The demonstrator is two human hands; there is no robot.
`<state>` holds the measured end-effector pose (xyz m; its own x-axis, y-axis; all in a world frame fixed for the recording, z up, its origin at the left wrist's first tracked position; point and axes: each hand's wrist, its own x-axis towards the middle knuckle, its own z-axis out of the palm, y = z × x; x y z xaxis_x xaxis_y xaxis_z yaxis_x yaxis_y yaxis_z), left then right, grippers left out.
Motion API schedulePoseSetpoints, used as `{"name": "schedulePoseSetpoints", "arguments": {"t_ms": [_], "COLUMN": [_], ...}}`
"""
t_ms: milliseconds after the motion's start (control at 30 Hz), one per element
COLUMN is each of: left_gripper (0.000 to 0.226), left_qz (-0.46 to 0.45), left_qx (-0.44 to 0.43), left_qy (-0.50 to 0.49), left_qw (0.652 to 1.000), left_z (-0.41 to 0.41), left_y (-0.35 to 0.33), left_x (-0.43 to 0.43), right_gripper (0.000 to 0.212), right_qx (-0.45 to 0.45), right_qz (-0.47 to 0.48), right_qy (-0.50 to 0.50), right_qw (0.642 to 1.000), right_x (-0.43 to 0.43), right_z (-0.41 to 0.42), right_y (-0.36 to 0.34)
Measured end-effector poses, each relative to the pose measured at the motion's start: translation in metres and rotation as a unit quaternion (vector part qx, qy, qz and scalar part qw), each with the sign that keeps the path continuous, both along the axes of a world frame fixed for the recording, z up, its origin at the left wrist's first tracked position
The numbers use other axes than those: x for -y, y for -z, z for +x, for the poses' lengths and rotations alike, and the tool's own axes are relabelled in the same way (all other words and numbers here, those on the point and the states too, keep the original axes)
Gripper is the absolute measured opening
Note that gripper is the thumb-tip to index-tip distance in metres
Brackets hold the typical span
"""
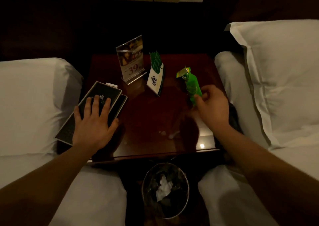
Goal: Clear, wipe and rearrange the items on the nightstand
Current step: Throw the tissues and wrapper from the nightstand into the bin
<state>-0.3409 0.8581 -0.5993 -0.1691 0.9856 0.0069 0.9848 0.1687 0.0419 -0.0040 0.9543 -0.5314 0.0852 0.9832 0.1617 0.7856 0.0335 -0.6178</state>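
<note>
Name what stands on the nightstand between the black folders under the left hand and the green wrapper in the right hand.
In the head view, a clear acrylic sign holder and a leaf-topped tent card stand between them, toward the back.

The worktop is glossy dark wood that mirrors a light, the sign holder clear shiny plastic, the wrapper crinkled glossy green, the pillows matt white cloth.
</note>
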Motion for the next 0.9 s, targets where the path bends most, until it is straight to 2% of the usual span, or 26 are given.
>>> {"name": "schedulePoseSetpoints", "arguments": {"t_ms": [100,167,333,533,667,767,900], "left_gripper": [0.079,0.078,0.077,0.076,0.077,0.078,0.079], "left_qz": [-0.002,-0.004,-0.005,-0.008,-0.007,0.001,-0.003], "left_qx": [-0.004,-0.008,-0.014,-0.018,-0.011,-0.009,-0.012], "left_qy": [-0.002,-0.003,-0.002,-0.003,0.000,-0.006,-0.005], "left_qw": [1.000,1.000,1.000,1.000,1.000,1.000,1.000], "left_z": [0.000,0.000,0.000,0.000,0.002,0.002,0.001], "left_y": [0.000,0.000,0.001,0.003,0.002,0.002,0.002], "left_x": [0.000,0.000,0.000,-0.001,-0.002,-0.002,-0.001], "right_gripper": [0.051,0.055,0.023,0.013,0.007,0.006,0.004], "right_qx": [0.078,0.107,0.141,0.059,0.042,0.014,-0.077], "right_qz": [-0.044,-0.078,-0.082,-0.008,0.040,0.038,-0.006], "right_qy": [0.010,0.013,-0.002,-0.006,-0.032,-0.077,-0.164], "right_qw": [0.996,0.991,0.987,0.998,0.998,0.996,0.983], "right_x": [-0.030,-0.041,-0.047,-0.021,0.020,0.057,0.107], "right_z": [-0.005,-0.009,-0.008,0.008,0.015,0.013,-0.001], "right_y": [0.014,0.022,0.034,0.023,0.013,0.012,0.021]}}
